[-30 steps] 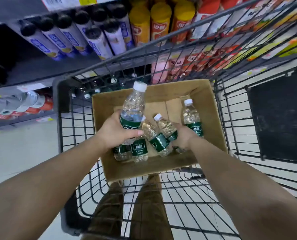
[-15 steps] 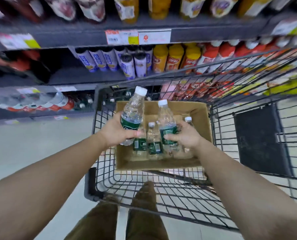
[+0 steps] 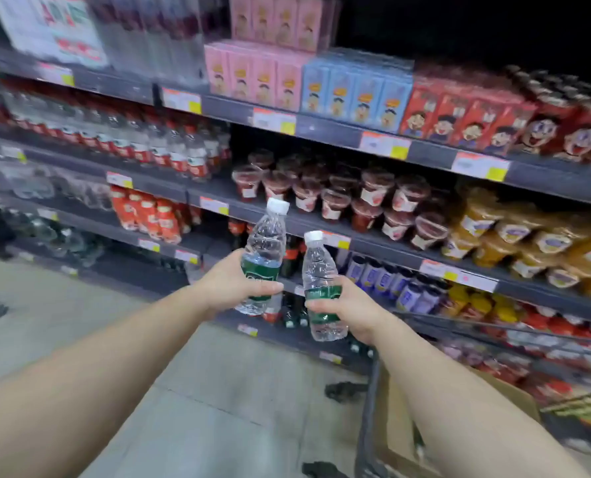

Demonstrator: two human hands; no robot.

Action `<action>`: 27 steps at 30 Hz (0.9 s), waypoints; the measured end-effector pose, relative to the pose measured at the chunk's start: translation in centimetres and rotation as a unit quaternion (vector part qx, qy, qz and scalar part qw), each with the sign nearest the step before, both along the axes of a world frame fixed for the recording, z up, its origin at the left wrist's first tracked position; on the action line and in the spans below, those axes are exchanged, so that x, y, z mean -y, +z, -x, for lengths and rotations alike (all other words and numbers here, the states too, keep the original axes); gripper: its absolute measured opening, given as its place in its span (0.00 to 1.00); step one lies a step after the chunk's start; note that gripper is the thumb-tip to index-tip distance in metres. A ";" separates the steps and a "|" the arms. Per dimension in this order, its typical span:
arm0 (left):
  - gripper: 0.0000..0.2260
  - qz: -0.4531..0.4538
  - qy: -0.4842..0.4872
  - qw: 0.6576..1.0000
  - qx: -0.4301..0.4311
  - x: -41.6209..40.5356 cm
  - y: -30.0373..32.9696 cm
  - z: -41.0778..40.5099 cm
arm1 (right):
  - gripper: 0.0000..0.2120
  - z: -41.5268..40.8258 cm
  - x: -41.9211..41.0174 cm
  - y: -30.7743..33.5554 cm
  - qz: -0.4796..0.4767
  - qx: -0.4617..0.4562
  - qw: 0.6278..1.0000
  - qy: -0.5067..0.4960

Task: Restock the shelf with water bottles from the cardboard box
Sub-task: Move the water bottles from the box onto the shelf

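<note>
Two water bottles upright before the shelf [image 3: 383,251]; left hand [image 3: 233,286] fingers curled round one [image 3: 263,257]; right hand [image 3: 351,310] round another [image 3: 321,288]

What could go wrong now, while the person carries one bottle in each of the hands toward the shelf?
1. The two bottles are close together: the left bottle may knock the right bottle.
2. The left hand and the right hand are both full, so neither can clear space or catch a slip.
3. The shelves look densely packed; pushing a bottle in may topple neighbouring cups.
</note>
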State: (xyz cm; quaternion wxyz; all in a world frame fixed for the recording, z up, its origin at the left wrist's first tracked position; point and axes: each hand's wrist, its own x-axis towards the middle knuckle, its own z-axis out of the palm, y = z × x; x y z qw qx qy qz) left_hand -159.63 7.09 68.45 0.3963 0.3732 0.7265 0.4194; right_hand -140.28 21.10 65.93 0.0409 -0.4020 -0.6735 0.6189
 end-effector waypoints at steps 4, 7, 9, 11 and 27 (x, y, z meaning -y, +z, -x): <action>0.42 -0.022 0.088 0.996 -0.025 11.0 4.1 11.3 | 0.39 13.4 7.7 4.1 0.010 -0.085 0.996 0.037; 0.50 -0.038 0.169 0.985 -0.021 17.6 5.7 18.7 | 0.38 22.1 12.7 6.9 0.003 -0.127 0.989 0.074; 0.47 -0.067 0.209 0.975 -0.026 21.1 7.0 22.1 | 0.40 27.4 15.0 8.1 -0.004 -0.153 0.983 0.102; 0.32 -0.095 0.241 0.966 -0.018 24.1 8.9 24.2 | 0.39 31.9 17.2 9.4 -0.017 -0.172 0.975 0.137; 0.13 -0.180 0.385 0.904 -0.043 29.3 12.6 56.5 | 0.58 70.1 21.8 16.6 -0.151 -0.250 0.919 0.264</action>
